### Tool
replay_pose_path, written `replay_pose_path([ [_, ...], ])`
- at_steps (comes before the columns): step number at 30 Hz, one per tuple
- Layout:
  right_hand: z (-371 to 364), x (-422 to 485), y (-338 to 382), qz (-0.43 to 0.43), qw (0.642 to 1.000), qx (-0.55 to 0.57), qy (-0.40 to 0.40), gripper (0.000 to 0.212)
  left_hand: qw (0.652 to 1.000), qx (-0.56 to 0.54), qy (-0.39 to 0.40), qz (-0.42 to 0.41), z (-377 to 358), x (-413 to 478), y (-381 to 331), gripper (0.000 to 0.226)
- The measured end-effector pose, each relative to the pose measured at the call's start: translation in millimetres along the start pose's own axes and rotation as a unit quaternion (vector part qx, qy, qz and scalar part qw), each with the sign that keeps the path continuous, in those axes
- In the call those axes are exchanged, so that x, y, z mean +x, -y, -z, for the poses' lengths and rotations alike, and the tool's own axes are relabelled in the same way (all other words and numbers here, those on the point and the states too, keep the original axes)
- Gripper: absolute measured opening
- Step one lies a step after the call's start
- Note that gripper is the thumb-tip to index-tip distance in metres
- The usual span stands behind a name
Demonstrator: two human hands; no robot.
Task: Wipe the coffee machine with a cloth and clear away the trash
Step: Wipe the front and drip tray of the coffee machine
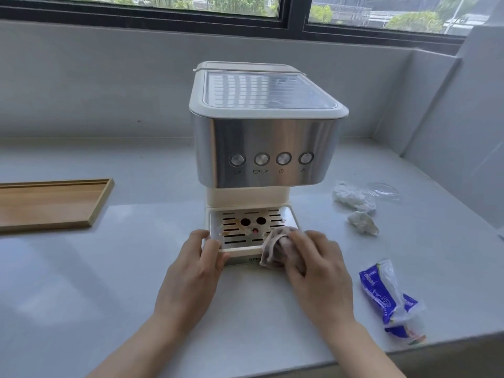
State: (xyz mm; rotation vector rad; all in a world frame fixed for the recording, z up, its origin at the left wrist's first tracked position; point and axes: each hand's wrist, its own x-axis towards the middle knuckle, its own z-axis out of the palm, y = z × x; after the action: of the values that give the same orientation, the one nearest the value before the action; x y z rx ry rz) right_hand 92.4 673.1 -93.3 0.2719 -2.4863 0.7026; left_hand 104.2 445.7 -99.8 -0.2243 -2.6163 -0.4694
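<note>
A cream and steel coffee machine [266, 148] stands on the grey counter, its stained drip tray [246, 226] facing me. My left hand [191, 271] grips the tray's front left corner. My right hand [317, 271] is closed on a pinkish cloth [275, 248], pressed on the tray's front right corner. To the right of the machine lie two crumpled white tissues [353, 197] [362, 222], a clear plastic lid [383, 189] and a blue and white tissue packet [391, 297].
A shallow wooden tray [54, 204] lies at the left of the counter [109, 268]. A grey wall ledge and a window run along the back. The counter's front edge runs near the tissue packet at the lower right.
</note>
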Motion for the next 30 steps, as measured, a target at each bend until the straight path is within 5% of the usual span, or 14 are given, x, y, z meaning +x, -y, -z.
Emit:
replay_pose_path([
  [4,-1.1,27.4,-17.5,-0.146,0.981,0.124,0.001,0.019,1.000,-0.007,-0.002,0.002,0.4,-0.4,0.1,0.028],
  [10,-1.3,8.1,-2.9,0.016,0.999,0.035,0.029,0.033,1.000,-0.014,-0.007,0.005,0.8,-0.2,-0.2,0.021],
  [15,-1.2,63.5,-11.1,-0.103,0.992,-0.009,0.066,0.020,1.000,0.001,-0.009,-0.002,-1.6,-1.6,2.3,0.020],
  [22,-3.9,41.7,-0.9,0.022,0.997,-0.048,0.064,0.017,1.000,0.005,-0.016,-0.001,-1.9,-1.5,2.8,0.019],
  [27,-10.7,79.5,-6.9,-0.059,0.994,-0.051,0.080,0.018,1.000,0.006,-0.012,0.009,-0.7,-1.5,1.4,0.021],
  [30,-9.0,64.4,4.9,-0.020,0.995,-0.076,0.063,0.016,1.000,0.001,-0.010,0.011,0.5,-1.1,0.8,0.023],
])
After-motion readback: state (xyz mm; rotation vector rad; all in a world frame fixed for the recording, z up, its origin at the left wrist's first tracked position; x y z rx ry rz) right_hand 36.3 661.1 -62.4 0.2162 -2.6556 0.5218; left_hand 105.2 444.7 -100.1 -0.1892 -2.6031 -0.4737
